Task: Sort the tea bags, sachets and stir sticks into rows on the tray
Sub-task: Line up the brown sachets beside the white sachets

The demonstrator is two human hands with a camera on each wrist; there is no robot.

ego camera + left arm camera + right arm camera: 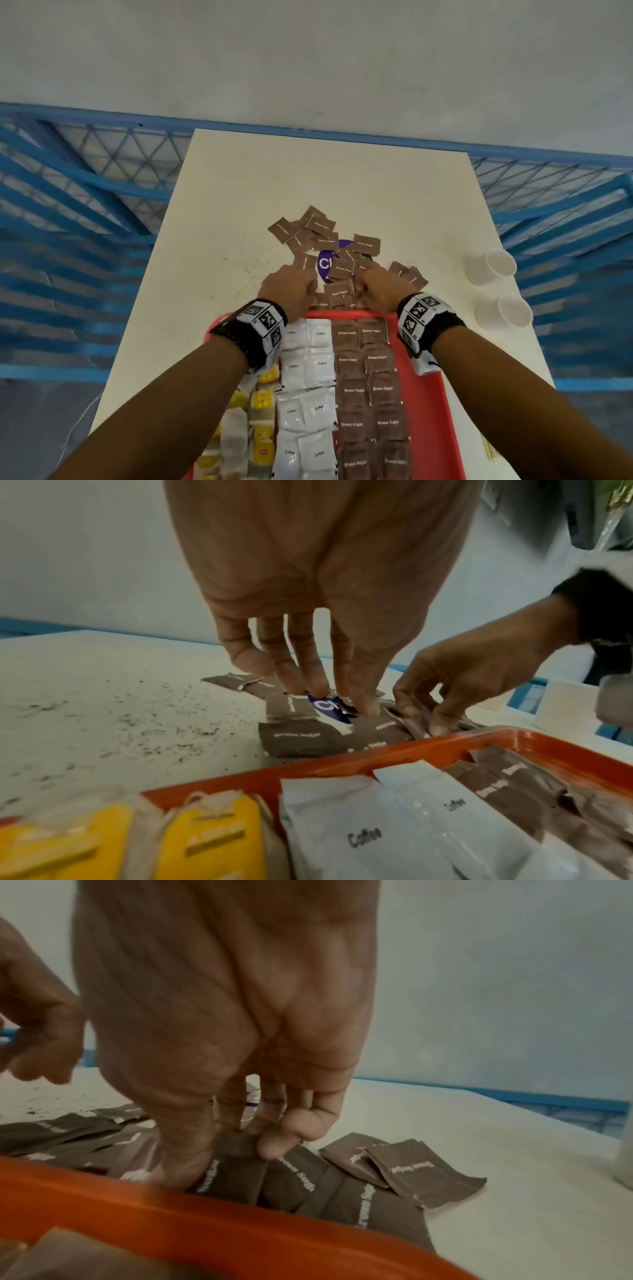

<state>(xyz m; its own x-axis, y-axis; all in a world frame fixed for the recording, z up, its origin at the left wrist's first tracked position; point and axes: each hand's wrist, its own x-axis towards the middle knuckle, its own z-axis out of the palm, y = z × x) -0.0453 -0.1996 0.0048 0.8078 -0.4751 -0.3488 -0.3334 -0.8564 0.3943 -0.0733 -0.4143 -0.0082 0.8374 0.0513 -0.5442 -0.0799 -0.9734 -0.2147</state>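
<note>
White tabletop [239,192] carries everything. Orange tray [430,404] at the near edge is mostly filled: tea bags [262,401] in rows on its left, white coffee sachets [306,387] in two rows mid-tray, brown sugar sachets [368,390] in two rows on the right. Loose brown sugar pile [329,245] lies scattered on the tabletop just beyond the tray's far rim, partly covering a purple sticker [323,263]. Two paper cups [493,267] stand well to the right. Pale sticks [489,450], likely stir sticks, lie off the tray at its right; blurry. Left hand [291,289] has its fingers [308,666] straight and slightly spread, tips pressing on pile sachets. Right hand [382,286] has thumb and fingers [274,1146] pinching a brown sachet at the rim. Judgement: well past halfway; the remaining brown sugar and the sticks still need placing.
</note>
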